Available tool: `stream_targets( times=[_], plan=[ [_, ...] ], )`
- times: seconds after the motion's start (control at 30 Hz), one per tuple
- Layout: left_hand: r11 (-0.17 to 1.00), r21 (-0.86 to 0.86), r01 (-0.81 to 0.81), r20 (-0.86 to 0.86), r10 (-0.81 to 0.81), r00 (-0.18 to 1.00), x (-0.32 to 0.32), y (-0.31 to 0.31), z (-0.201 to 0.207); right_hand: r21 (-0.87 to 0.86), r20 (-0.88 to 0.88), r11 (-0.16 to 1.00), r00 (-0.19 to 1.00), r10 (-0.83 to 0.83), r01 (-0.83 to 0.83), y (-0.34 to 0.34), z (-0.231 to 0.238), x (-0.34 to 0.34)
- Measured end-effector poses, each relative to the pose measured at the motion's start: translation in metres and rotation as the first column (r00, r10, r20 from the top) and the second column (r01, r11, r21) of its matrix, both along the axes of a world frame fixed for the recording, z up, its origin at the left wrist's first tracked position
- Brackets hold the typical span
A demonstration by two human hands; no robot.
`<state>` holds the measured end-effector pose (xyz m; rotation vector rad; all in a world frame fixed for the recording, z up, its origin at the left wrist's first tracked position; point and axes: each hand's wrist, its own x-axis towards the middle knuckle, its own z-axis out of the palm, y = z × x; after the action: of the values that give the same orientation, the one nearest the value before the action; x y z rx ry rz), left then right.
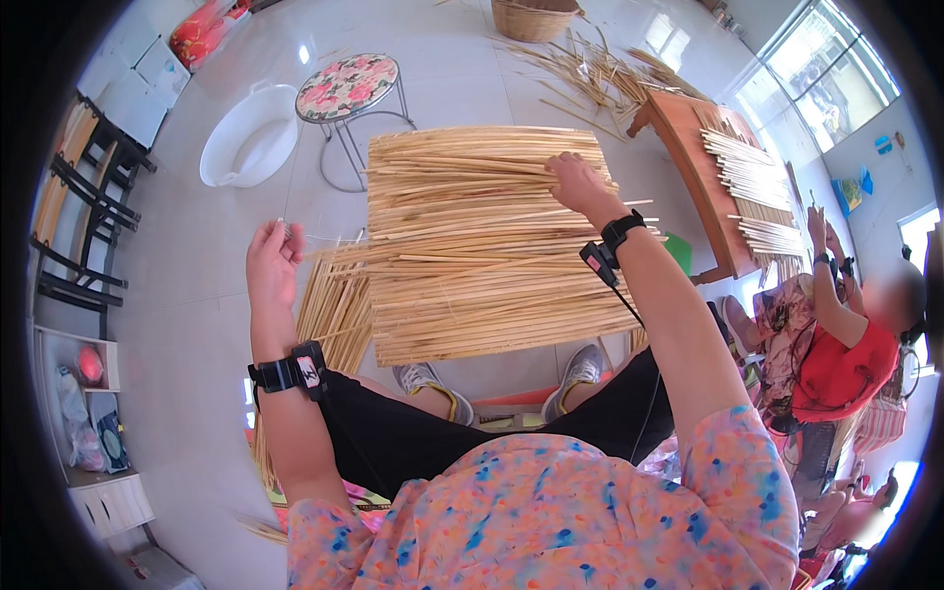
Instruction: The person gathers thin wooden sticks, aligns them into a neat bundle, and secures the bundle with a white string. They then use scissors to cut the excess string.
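A broad layer of pale straw-coloured stalks (pixel 472 285) lies side by side on a low table top in front of me, with loose ends jutting past its right side. My right hand (pixel 580 184) rests on the far right of the stalks, its bent fingers apart and touching them. Off the left side, my left hand (pixel 275 258) is raised with its fingers closed in a pinch. From them a thin white thread (pixel 320 238) runs toward the left edge of the stalks. Black bands with small devices sit on both my wrists.
More stalks (pixel 332 310) are stacked low at the left. Beyond stand a flowered stool (pixel 349 88), a white tub (pixel 251 138) and a wicker basket (pixel 534 20). At right, a person in red (pixel 841 369) works by a brown wooden table (pixel 693 187) bearing stalks.
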<state>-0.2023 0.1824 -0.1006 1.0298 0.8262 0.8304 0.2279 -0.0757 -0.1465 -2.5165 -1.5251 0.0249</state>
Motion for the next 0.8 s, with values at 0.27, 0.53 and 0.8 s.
stream_targets(
  times=[0.27,0.53,0.8],
  plan=[
    [1.0,-0.004,-0.009,0.016,0.009,1.0,-0.006,0.001,-0.004,-0.007,0.016,1.0,1.0,-0.024,0.024,-0.006,0.008,-0.028],
    [1.0,-0.011,-0.023,-0.004,0.023,1.0,-0.005,-0.002,-0.002,0.012,0.023,0.997,0.997,0.075,-0.076,-0.006,-0.005,-0.027],
    [1.0,0.0,0.014,0.032,-0.014,0.999,-0.007,-0.001,-0.003,-0.093,-0.036,0.995,0.999,0.026,-0.029,0.002,0.002,-0.029]
  ],
)
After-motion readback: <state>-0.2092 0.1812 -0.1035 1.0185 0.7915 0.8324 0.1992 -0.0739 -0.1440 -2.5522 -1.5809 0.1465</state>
